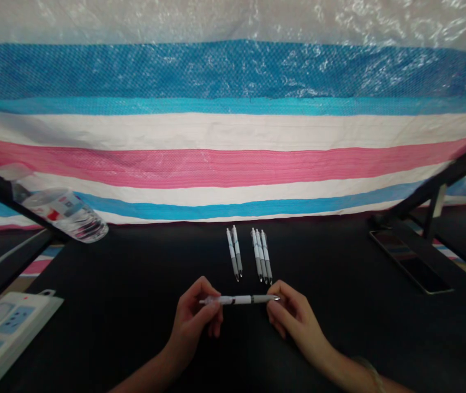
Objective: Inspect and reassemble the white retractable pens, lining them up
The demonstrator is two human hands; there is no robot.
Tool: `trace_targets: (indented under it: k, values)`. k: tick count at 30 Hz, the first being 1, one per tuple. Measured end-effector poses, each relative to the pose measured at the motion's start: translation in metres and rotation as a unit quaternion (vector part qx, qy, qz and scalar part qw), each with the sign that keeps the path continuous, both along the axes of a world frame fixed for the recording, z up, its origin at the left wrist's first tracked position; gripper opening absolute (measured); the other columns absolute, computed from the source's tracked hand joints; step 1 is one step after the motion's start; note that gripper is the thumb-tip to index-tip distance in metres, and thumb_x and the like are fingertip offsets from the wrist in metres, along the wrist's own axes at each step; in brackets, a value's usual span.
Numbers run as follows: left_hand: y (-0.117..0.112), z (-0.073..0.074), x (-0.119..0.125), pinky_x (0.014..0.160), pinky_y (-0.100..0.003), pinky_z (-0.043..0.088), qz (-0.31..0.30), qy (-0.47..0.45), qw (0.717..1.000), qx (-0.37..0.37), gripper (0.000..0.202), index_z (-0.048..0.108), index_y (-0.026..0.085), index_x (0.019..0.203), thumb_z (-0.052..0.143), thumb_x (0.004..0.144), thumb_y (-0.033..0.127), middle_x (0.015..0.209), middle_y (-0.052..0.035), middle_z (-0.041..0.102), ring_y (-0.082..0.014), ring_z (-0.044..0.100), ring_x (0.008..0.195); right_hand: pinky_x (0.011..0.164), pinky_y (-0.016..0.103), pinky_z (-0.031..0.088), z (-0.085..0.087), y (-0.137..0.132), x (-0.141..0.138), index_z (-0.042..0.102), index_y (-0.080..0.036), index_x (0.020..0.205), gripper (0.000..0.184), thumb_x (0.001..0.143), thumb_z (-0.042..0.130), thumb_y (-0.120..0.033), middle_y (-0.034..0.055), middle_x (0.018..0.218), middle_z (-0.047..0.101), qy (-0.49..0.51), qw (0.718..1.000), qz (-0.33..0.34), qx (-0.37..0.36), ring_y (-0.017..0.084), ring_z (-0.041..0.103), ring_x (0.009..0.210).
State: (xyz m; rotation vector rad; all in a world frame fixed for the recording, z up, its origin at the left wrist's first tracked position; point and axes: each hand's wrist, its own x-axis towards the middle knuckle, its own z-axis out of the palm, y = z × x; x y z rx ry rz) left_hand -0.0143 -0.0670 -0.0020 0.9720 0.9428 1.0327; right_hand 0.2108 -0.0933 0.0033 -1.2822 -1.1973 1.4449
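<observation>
A white ballpoint pen (242,299) with a grey grip lies level between my two hands, above the black table. My left hand (198,311) pinches its clear push-button end between thumb and fingers. At the silver tip end, the thumb and fingers of my right hand (292,311) are closed on the pen. Just beyond my hands, two similar pens (234,252) lie side by side on the table. To their right is another small group of pens (261,255), tips pointing toward me.
A power strip (7,327) sits at the left front on the black table (126,284). A clear plastic bottle (61,210) leans at the back left. A phone (411,262) lies at the right by a black frame bar (441,180). Behind hangs a striped plastic sheet (233,166).
</observation>
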Motion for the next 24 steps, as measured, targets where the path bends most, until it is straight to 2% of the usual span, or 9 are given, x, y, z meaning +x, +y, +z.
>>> trace_targets:
  k: [3, 4, 7, 11, 13, 16, 20, 24]
  values:
    - [0.0009, 0.0011, 0.0002, 0.037, -0.017, 0.031, 0.003, -0.001, 1.000, -0.008, 0.028, 0.054, 0.018, 0.078, 0.071, 0.077, 0.040, 0.054, 0.0027, 0.061, -0.0095, 0.051, 0.037, 0.037, 0.020, 0.018, -0.0014, 0.0018, 0.0005, 0.053, -0.017, 0.063, 0.057, 0.091, 0.045, -0.066, -0.0029, 0.048, 0.048, -0.006, 0.999, 0.012, -0.031, 0.005, 0.034, 0.036]
    - [0.0012, 0.0018, 0.0003, 0.037, -0.017, 0.031, 0.003, -0.001, 1.000, -0.009, 0.028, 0.055, 0.018, 0.078, 0.071, 0.077, 0.041, 0.054, 0.0027, 0.061, -0.0096, 0.051, 0.037, 0.037, 0.020, 0.019, -0.0015, 0.0022, 0.0006, 0.052, -0.017, 0.062, 0.057, 0.091, 0.045, -0.066, -0.0033, 0.048, 0.048, -0.005, 1.000, 0.005, -0.029, 0.005, 0.035, 0.036]
    - [0.0017, 0.0035, 0.0006, 0.037, -0.018, 0.033, 0.003, -0.002, 1.000, -0.011, 0.028, 0.055, 0.017, 0.077, 0.071, 0.077, 0.040, 0.054, 0.0026, 0.061, -0.0098, 0.051, 0.038, 0.040, 0.019, 0.023, 0.0000, 0.0029, 0.0007, 0.054, -0.017, 0.074, 0.046, 0.087, 0.058, -0.061, -0.0044, 0.056, 0.051, 0.018, 1.000, -0.009, -0.008, 0.005, 0.038, 0.040]
    - [0.0018, 0.0037, 0.0008, 0.037, -0.018, 0.032, 0.000, -0.005, 1.000, -0.015, 0.027, 0.055, 0.018, 0.078, 0.071, 0.077, 0.039, 0.054, 0.0024, 0.061, -0.0100, 0.051, 0.038, 0.038, 0.020, 0.020, 0.0026, 0.0022, 0.0000, 0.053, -0.017, 0.066, 0.054, 0.090, 0.048, -0.064, -0.0035, 0.052, 0.049, 0.000, 1.000, 0.008, -0.021, 0.005, 0.035, 0.037]
    - [0.0017, 0.0028, 0.0006, 0.037, -0.017, 0.032, -0.002, -0.008, 1.000, -0.011, 0.027, 0.055, 0.018, 0.078, 0.071, 0.077, 0.039, 0.054, 0.0026, 0.061, -0.0096, 0.051, 0.038, 0.039, 0.019, 0.023, 0.0034, 0.0014, -0.0006, 0.052, -0.018, 0.066, 0.051, 0.088, 0.053, -0.063, -0.0049, 0.051, 0.047, 0.001, 1.000, -0.005, -0.012, 0.005, 0.035, 0.039]
    - [0.0015, 0.0008, 0.0001, 0.037, -0.017, 0.031, -0.004, -0.014, 1.000, -0.011, 0.026, 0.055, 0.018, 0.078, 0.070, 0.079, 0.039, 0.054, 0.0029, 0.061, -0.0091, 0.050, 0.038, 0.040, 0.018, 0.026, 0.0043, 0.0007, -0.0008, 0.053, -0.018, 0.076, 0.043, 0.082, 0.065, -0.060, -0.0056, 0.058, 0.049, 0.028, 0.999, -0.017, 0.003, 0.006, 0.040, 0.042]
    - [0.0010, -0.0003, -0.0001, 0.037, -0.017, 0.031, -0.009, -0.013, 1.000, -0.006, 0.027, 0.055, 0.018, 0.078, 0.070, 0.079, 0.040, 0.054, 0.0027, 0.061, -0.0095, 0.051, 0.038, 0.038, 0.018, 0.024, 0.0033, 0.0018, -0.0011, 0.053, -0.017, 0.069, 0.049, 0.089, 0.053, -0.061, -0.0025, 0.057, 0.053, 0.012, 1.000, -0.007, -0.021, 0.005, 0.041, 0.038]
    - [0.0011, 0.0010, 0.0003, 0.038, -0.017, 0.033, -0.009, 0.001, 1.000, 0.002, 0.027, 0.055, 0.017, 0.078, 0.070, 0.080, 0.040, 0.055, 0.0026, 0.061, -0.0093, 0.051, 0.039, 0.040, 0.018, 0.030, 0.0000, 0.0021, -0.0027, 0.054, -0.017, 0.075, 0.042, 0.085, 0.064, -0.056, -0.0036, 0.057, 0.054, 0.068, 0.997, -0.023, -0.026, 0.006, 0.045, 0.041]
